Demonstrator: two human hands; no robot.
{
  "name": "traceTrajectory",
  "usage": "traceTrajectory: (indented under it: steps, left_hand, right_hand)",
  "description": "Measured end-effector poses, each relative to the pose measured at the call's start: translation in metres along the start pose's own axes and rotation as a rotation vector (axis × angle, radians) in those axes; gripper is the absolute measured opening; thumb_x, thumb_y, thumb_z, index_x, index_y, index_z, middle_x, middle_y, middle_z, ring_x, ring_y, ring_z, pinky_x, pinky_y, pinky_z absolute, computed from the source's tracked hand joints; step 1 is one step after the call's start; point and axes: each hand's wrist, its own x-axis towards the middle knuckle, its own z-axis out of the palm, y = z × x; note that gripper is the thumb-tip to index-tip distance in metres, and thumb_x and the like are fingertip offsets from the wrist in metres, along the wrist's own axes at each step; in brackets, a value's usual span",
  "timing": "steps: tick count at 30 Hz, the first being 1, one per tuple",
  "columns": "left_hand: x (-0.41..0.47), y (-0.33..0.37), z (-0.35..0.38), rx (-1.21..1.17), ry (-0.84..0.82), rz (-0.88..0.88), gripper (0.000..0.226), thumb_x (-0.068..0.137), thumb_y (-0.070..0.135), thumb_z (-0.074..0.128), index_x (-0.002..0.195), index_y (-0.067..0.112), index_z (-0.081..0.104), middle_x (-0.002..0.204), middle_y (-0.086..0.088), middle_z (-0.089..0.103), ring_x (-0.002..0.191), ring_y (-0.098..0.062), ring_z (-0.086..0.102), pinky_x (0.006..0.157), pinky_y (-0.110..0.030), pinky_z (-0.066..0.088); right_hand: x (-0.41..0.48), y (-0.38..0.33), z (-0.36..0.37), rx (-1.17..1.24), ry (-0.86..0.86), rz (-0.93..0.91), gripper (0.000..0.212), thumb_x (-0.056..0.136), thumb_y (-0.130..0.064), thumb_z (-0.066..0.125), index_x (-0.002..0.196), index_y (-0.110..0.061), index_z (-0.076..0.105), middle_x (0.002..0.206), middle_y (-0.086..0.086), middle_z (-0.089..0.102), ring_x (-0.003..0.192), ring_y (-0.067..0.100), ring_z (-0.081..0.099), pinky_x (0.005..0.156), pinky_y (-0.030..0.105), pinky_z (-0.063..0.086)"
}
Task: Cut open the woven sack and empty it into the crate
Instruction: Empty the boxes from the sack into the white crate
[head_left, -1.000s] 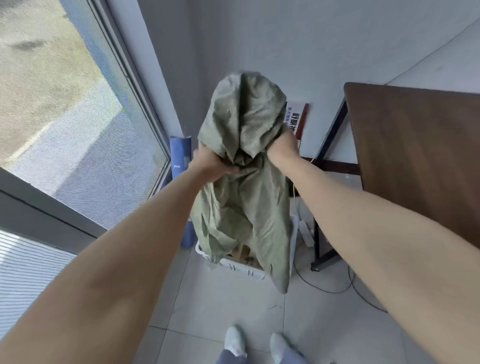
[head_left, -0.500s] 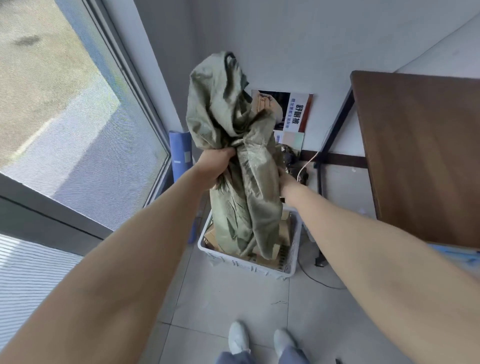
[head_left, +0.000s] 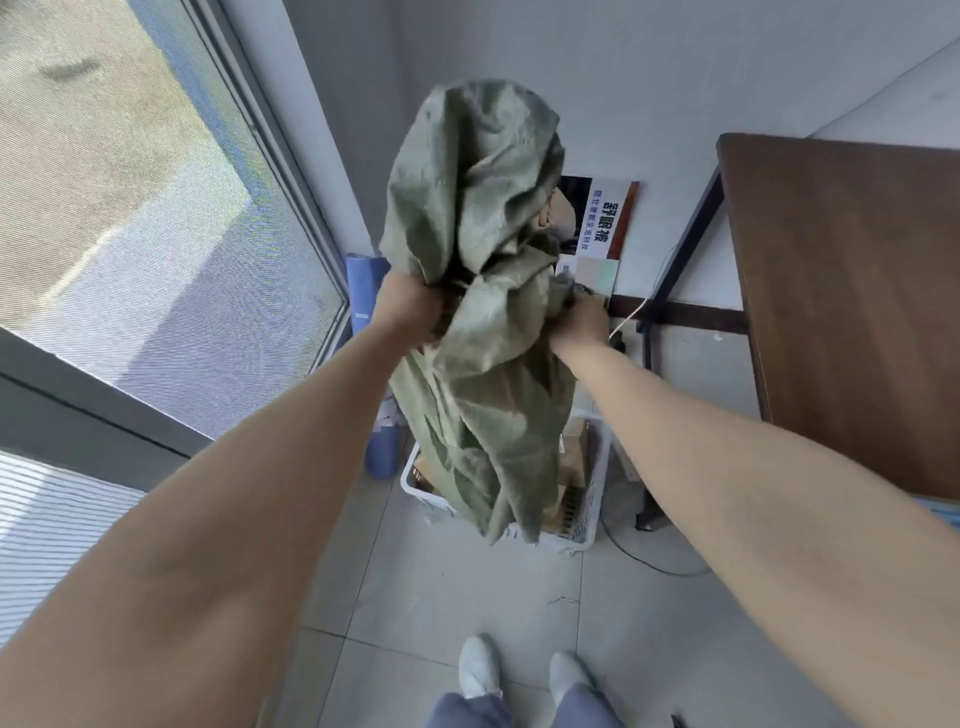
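A limp green woven sack (head_left: 483, 322) hangs upside down above a white plastic crate (head_left: 415, 480) on the tiled floor (head_left: 467, 597), its lower end dangling over brown boxes inside the crate. The left hand (head_left: 410, 306) and right hand (head_left: 579, 325) each clench a bunch of cloth at mid-height. A brown desk (head_left: 841, 312) stands to the right. The sack looks nearly empty. Shaking it with the mouth centred over the crate should drop any remainder inside.

Behind the sack (head_left: 478, 218) we lose most of the crate (head_left: 597, 499); fingers of our left hand (head_left: 410, 306) and right hand (head_left: 579, 325) vanish in its folds; right of it, the table (head_left: 841, 291) runs off-frame.
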Motion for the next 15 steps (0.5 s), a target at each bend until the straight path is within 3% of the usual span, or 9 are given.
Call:
traceTrajectory:
  steps: [4, 9, 15]
  left_hand:
    - [0.002, -0.003, -0.009, 0.051, 0.128, -0.055, 0.049, 0.082, 0.039, 0.067, 0.116, 0.004, 0.061, 0.104, -0.014, 0.065, 0.104, -0.029, 0.06, 0.075, -0.034, 0.042]
    - [0.006, 0.004, -0.01, 0.189, 0.164, -0.004, 0.039, 0.08, 0.029, 0.068, 0.108, 0.002, 0.062, 0.11, -0.019, 0.064, 0.104, -0.036, 0.059, 0.077, -0.037, 0.044]
    - [0.003, 0.008, -0.009, 0.322, 0.1, -0.143, 0.031, 0.09, 0.017, 0.055, 0.116, 0.001, 0.059, 0.119, -0.018, 0.063, 0.112, -0.035, 0.058, 0.09, -0.04, 0.046]
  right_hand:
    - [-0.001, -0.015, -0.018, 0.009, 0.071, -0.02, 0.029, 0.093, -0.009, 0.043, 0.114, -0.006, 0.063, 0.113, 0.014, 0.065, 0.109, 0.031, 0.06, 0.08, 0.031, 0.043]
    - [-0.005, -0.023, -0.031, -0.031, 0.111, -0.072, 0.027, 0.094, -0.014, 0.041, 0.109, -0.009, 0.063, 0.115, 0.015, 0.064, 0.107, 0.032, 0.059, 0.074, 0.028, 0.037]
    - [-0.009, -0.026, -0.028, 0.085, 0.067, -0.046, 0.023, 0.095, -0.017, 0.044, 0.108, -0.009, 0.061, 0.112, 0.013, 0.064, 0.104, 0.03, 0.059, 0.073, 0.028, 0.037]
